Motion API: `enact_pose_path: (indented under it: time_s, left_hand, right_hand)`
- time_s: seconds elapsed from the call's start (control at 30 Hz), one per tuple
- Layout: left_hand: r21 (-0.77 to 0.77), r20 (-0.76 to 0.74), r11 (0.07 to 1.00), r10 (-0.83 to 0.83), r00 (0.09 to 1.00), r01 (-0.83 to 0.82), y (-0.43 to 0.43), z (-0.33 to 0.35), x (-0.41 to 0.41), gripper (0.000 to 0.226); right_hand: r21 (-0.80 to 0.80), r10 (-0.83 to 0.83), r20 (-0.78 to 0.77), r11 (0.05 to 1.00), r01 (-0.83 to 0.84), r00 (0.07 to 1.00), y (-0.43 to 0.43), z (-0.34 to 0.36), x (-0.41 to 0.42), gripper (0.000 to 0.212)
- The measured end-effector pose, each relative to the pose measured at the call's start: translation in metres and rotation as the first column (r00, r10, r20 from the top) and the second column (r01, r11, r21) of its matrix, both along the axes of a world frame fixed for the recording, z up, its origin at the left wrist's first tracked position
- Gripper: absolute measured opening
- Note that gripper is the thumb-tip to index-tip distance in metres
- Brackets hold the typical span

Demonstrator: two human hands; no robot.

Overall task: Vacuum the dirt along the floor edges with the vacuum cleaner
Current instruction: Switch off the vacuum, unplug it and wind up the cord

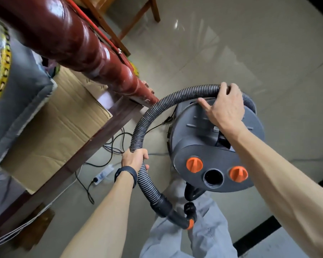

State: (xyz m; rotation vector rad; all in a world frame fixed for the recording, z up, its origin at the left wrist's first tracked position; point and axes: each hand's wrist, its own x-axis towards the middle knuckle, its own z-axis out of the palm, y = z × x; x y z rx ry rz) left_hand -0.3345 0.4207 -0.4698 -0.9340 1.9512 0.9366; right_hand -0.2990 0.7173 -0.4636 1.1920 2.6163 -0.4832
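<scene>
**Asker:** What does the head view show, looking down?

**Describer:** A grey drum vacuum cleaner [216, 142] with two orange knobs, seen from above. It seems to stand on the pale tile floor [231, 53], right in front of the person's legs. Its ribbed hose [138, 127] loops from the far side round to the left and down to a dark end piece near the knees.

**Asker:** What are the hands doing?

**Describer:** The left hand [134, 159], with a dark wristband [126, 175], has a full grip wrapped round the hose partway along. The right hand [224, 107] hooks its fingers over the hose where it crosses the vacuum's top, with the thumb spread out.

**Asker:** Why hold it that way?

**Describer:** Probably to gather the loop and free enough slack, so the end can reach the floor edge.

**Asker:** What is nearby?

**Describer:** To the left are a dark wooden frame [108, 127], a cardboard box [60, 118] and a glossy red-brown post [82, 43]. Under the frame lie a white power strip [103, 174] and black cables, which the hose could snag.
</scene>
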Motion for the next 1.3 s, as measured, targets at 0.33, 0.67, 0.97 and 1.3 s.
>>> enact_pose_path:
  time_s: [0.33, 0.67, 0.97, 1.3]
  left_hand:
    - [-0.017, -0.068, 0.998, 0.052, 0.996, -0.053, 0.019, -0.002, -0.001, 0.041]
    - [-0.011, -0.183, 0.993, 0.113, 0.977, -0.117, 0.021, -0.003, 0.017, 0.035]
    - [-0.064, -0.355, 0.997, 0.007, 0.935, -0.032, 0.028, -0.003, 0.095, 0.025]
    - [0.117, -0.348, 0.99, -0.035, 0.937, 0.081, 0.028, -0.002, 0.108, 0.068]
  right_hand:
    - [-0.099, 0.166, 0.205, 0.984, -0.148, 0.965, 0.009, -0.005, -0.005, 0.116]
    - [-0.141, 0.091, 0.275, 0.989, -0.054, 0.957, 0.001, -0.013, 0.005, 0.132]
    - [-0.053, -0.007, -0.038, 0.999, 0.005, 0.999, -0.065, 0.004, 0.08, 0.094]
    - [0.011, 0.088, -0.061, 0.996, -0.087, 0.994, -0.104, -0.005, 0.193, 0.072]
